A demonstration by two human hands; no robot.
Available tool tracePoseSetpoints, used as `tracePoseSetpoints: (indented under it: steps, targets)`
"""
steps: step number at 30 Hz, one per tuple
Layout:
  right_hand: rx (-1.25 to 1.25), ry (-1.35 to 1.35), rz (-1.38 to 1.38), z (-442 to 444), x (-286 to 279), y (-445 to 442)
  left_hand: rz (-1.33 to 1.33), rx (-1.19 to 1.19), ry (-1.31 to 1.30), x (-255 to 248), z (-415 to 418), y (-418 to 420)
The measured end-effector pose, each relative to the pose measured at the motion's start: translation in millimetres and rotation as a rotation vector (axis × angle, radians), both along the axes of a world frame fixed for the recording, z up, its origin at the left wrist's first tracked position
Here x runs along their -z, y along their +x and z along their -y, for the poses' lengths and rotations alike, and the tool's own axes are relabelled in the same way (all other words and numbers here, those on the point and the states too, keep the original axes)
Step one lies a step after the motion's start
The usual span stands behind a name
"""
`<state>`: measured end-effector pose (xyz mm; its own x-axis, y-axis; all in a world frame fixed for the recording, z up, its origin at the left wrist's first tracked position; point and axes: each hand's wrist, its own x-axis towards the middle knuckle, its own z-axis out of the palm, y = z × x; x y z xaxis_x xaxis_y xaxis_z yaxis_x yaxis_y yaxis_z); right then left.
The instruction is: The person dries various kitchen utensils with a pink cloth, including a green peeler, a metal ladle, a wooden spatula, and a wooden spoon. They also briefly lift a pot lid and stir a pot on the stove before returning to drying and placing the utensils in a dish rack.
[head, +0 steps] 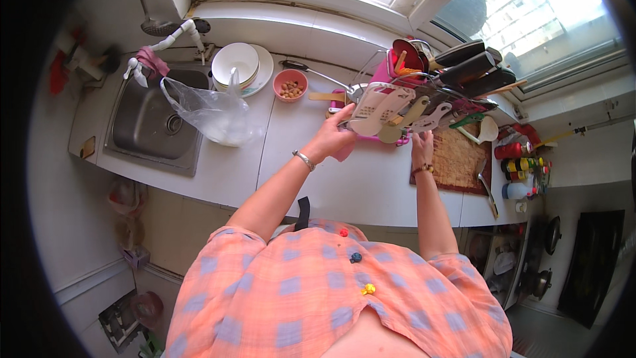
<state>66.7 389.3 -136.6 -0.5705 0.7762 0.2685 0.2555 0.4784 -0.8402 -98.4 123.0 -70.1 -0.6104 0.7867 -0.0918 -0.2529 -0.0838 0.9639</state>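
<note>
Both hands hold a wire utensil rack [432, 83] up above the counter. My left hand [335, 134] grips its left end, with a pink cloth [344, 151] under the palm. At the lower right part of the rack is my right hand [423, 145], its fingertips hidden behind the rack. Knives with black handles [467, 68] stand in the rack, beside a pink holder with chopsticks. A white slotted utensil [385, 104], a green-handled tool [467, 120] and other utensils hang along its front. Partly hidden beneath lies a pink object [370, 138].
Left are a steel sink [154, 114], a plastic bag [218, 119], stacked bowls and plates [236, 64], and a pink bowl of nuts [290, 85]. A ladle [325, 77] lies behind. Right are a wooden cutting board [457, 164] and several bottles [521, 164]. Windows border the back.
</note>
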Motion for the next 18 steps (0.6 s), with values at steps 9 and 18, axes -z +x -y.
tracePoseSetpoints:
  steps: [9, 18]
  targets:
    - [-0.078, -0.427, 0.284, 116, 25, 38, 0.526, -0.371, -0.102, 60, 58, -53]
    - [-0.634, -0.562, 0.237, 230, -69, -92, 0.630, -0.384, -0.109, 101, 62, -106]
